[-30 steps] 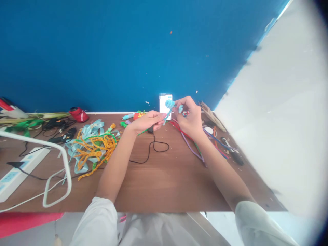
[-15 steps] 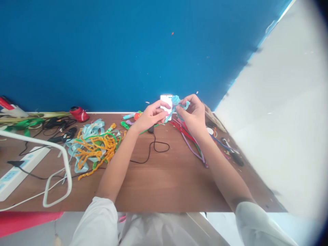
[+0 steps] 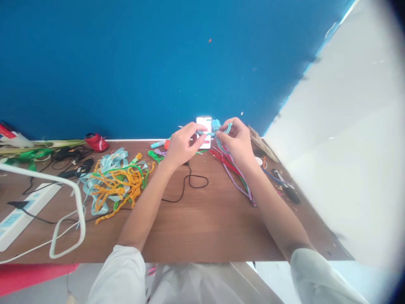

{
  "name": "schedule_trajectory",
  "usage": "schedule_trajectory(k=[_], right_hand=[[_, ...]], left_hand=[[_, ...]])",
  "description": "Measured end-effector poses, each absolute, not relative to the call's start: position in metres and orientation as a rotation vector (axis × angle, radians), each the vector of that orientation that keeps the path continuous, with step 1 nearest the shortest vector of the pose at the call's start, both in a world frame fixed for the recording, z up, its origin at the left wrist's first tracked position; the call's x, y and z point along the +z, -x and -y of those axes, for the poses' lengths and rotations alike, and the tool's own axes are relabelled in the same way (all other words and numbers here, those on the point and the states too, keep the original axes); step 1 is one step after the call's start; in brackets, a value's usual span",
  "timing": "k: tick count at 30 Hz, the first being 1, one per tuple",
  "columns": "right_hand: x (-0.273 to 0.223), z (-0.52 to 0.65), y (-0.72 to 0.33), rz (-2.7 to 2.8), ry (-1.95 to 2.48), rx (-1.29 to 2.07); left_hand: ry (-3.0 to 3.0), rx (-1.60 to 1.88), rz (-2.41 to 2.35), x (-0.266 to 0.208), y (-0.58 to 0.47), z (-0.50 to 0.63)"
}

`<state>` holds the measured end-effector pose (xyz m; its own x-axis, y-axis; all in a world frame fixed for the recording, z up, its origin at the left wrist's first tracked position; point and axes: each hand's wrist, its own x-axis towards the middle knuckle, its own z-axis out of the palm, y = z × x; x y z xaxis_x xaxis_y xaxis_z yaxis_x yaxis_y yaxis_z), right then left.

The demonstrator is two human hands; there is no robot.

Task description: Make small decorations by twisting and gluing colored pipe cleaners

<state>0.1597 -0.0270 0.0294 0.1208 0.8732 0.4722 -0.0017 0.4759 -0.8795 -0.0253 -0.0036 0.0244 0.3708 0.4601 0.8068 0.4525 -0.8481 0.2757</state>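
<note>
We hold a light-blue pipe cleaner (image 3: 216, 126) pinched between left hand (image 3: 181, 145) and right hand (image 3: 236, 141), both closed on it, above the worktop's (image 3: 202, 219) far edge (phone (image 3: 204, 128) propped behind). Orange-and-green pipe cleaners (image 3: 117, 182) lie toward the left edge.

Bare worktop (image 3: 202, 228) lying open between forearms, near edge passable. Orange-and-blue ribbon tangle (image 3: 115, 181) blocking left side. Black cable (image 3: 186, 185) looping across centre. Pipe-cleaner bundle (image 3: 236, 175) crowding right. Phone (image 3: 204, 131) standing against wall behind hands.
</note>
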Motion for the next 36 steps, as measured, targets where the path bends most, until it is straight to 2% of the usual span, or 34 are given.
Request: schedule_trajectory(k=[9,21,26,36], right_hand=[[0.035,0.026,-0.164,1.121,0.954,1.037],[0.042,0.025,-0.175,0.988,0.928,1.53],[0.043,0.024,-0.175,1.003,0.899,1.532],[0.037,0.028,-0.172,1.205,0.728,1.464]], left_hand=[[-3.138,1.748,-0.735,0.021,0.025,0.002],[-3.215,1.541,-0.776,0.021,0.027,0.008],[-3.154,1.536,-0.831,0.017,0.026,0.004],[-3.1,1.744,-0.966,0.019,0.018,0.005]])
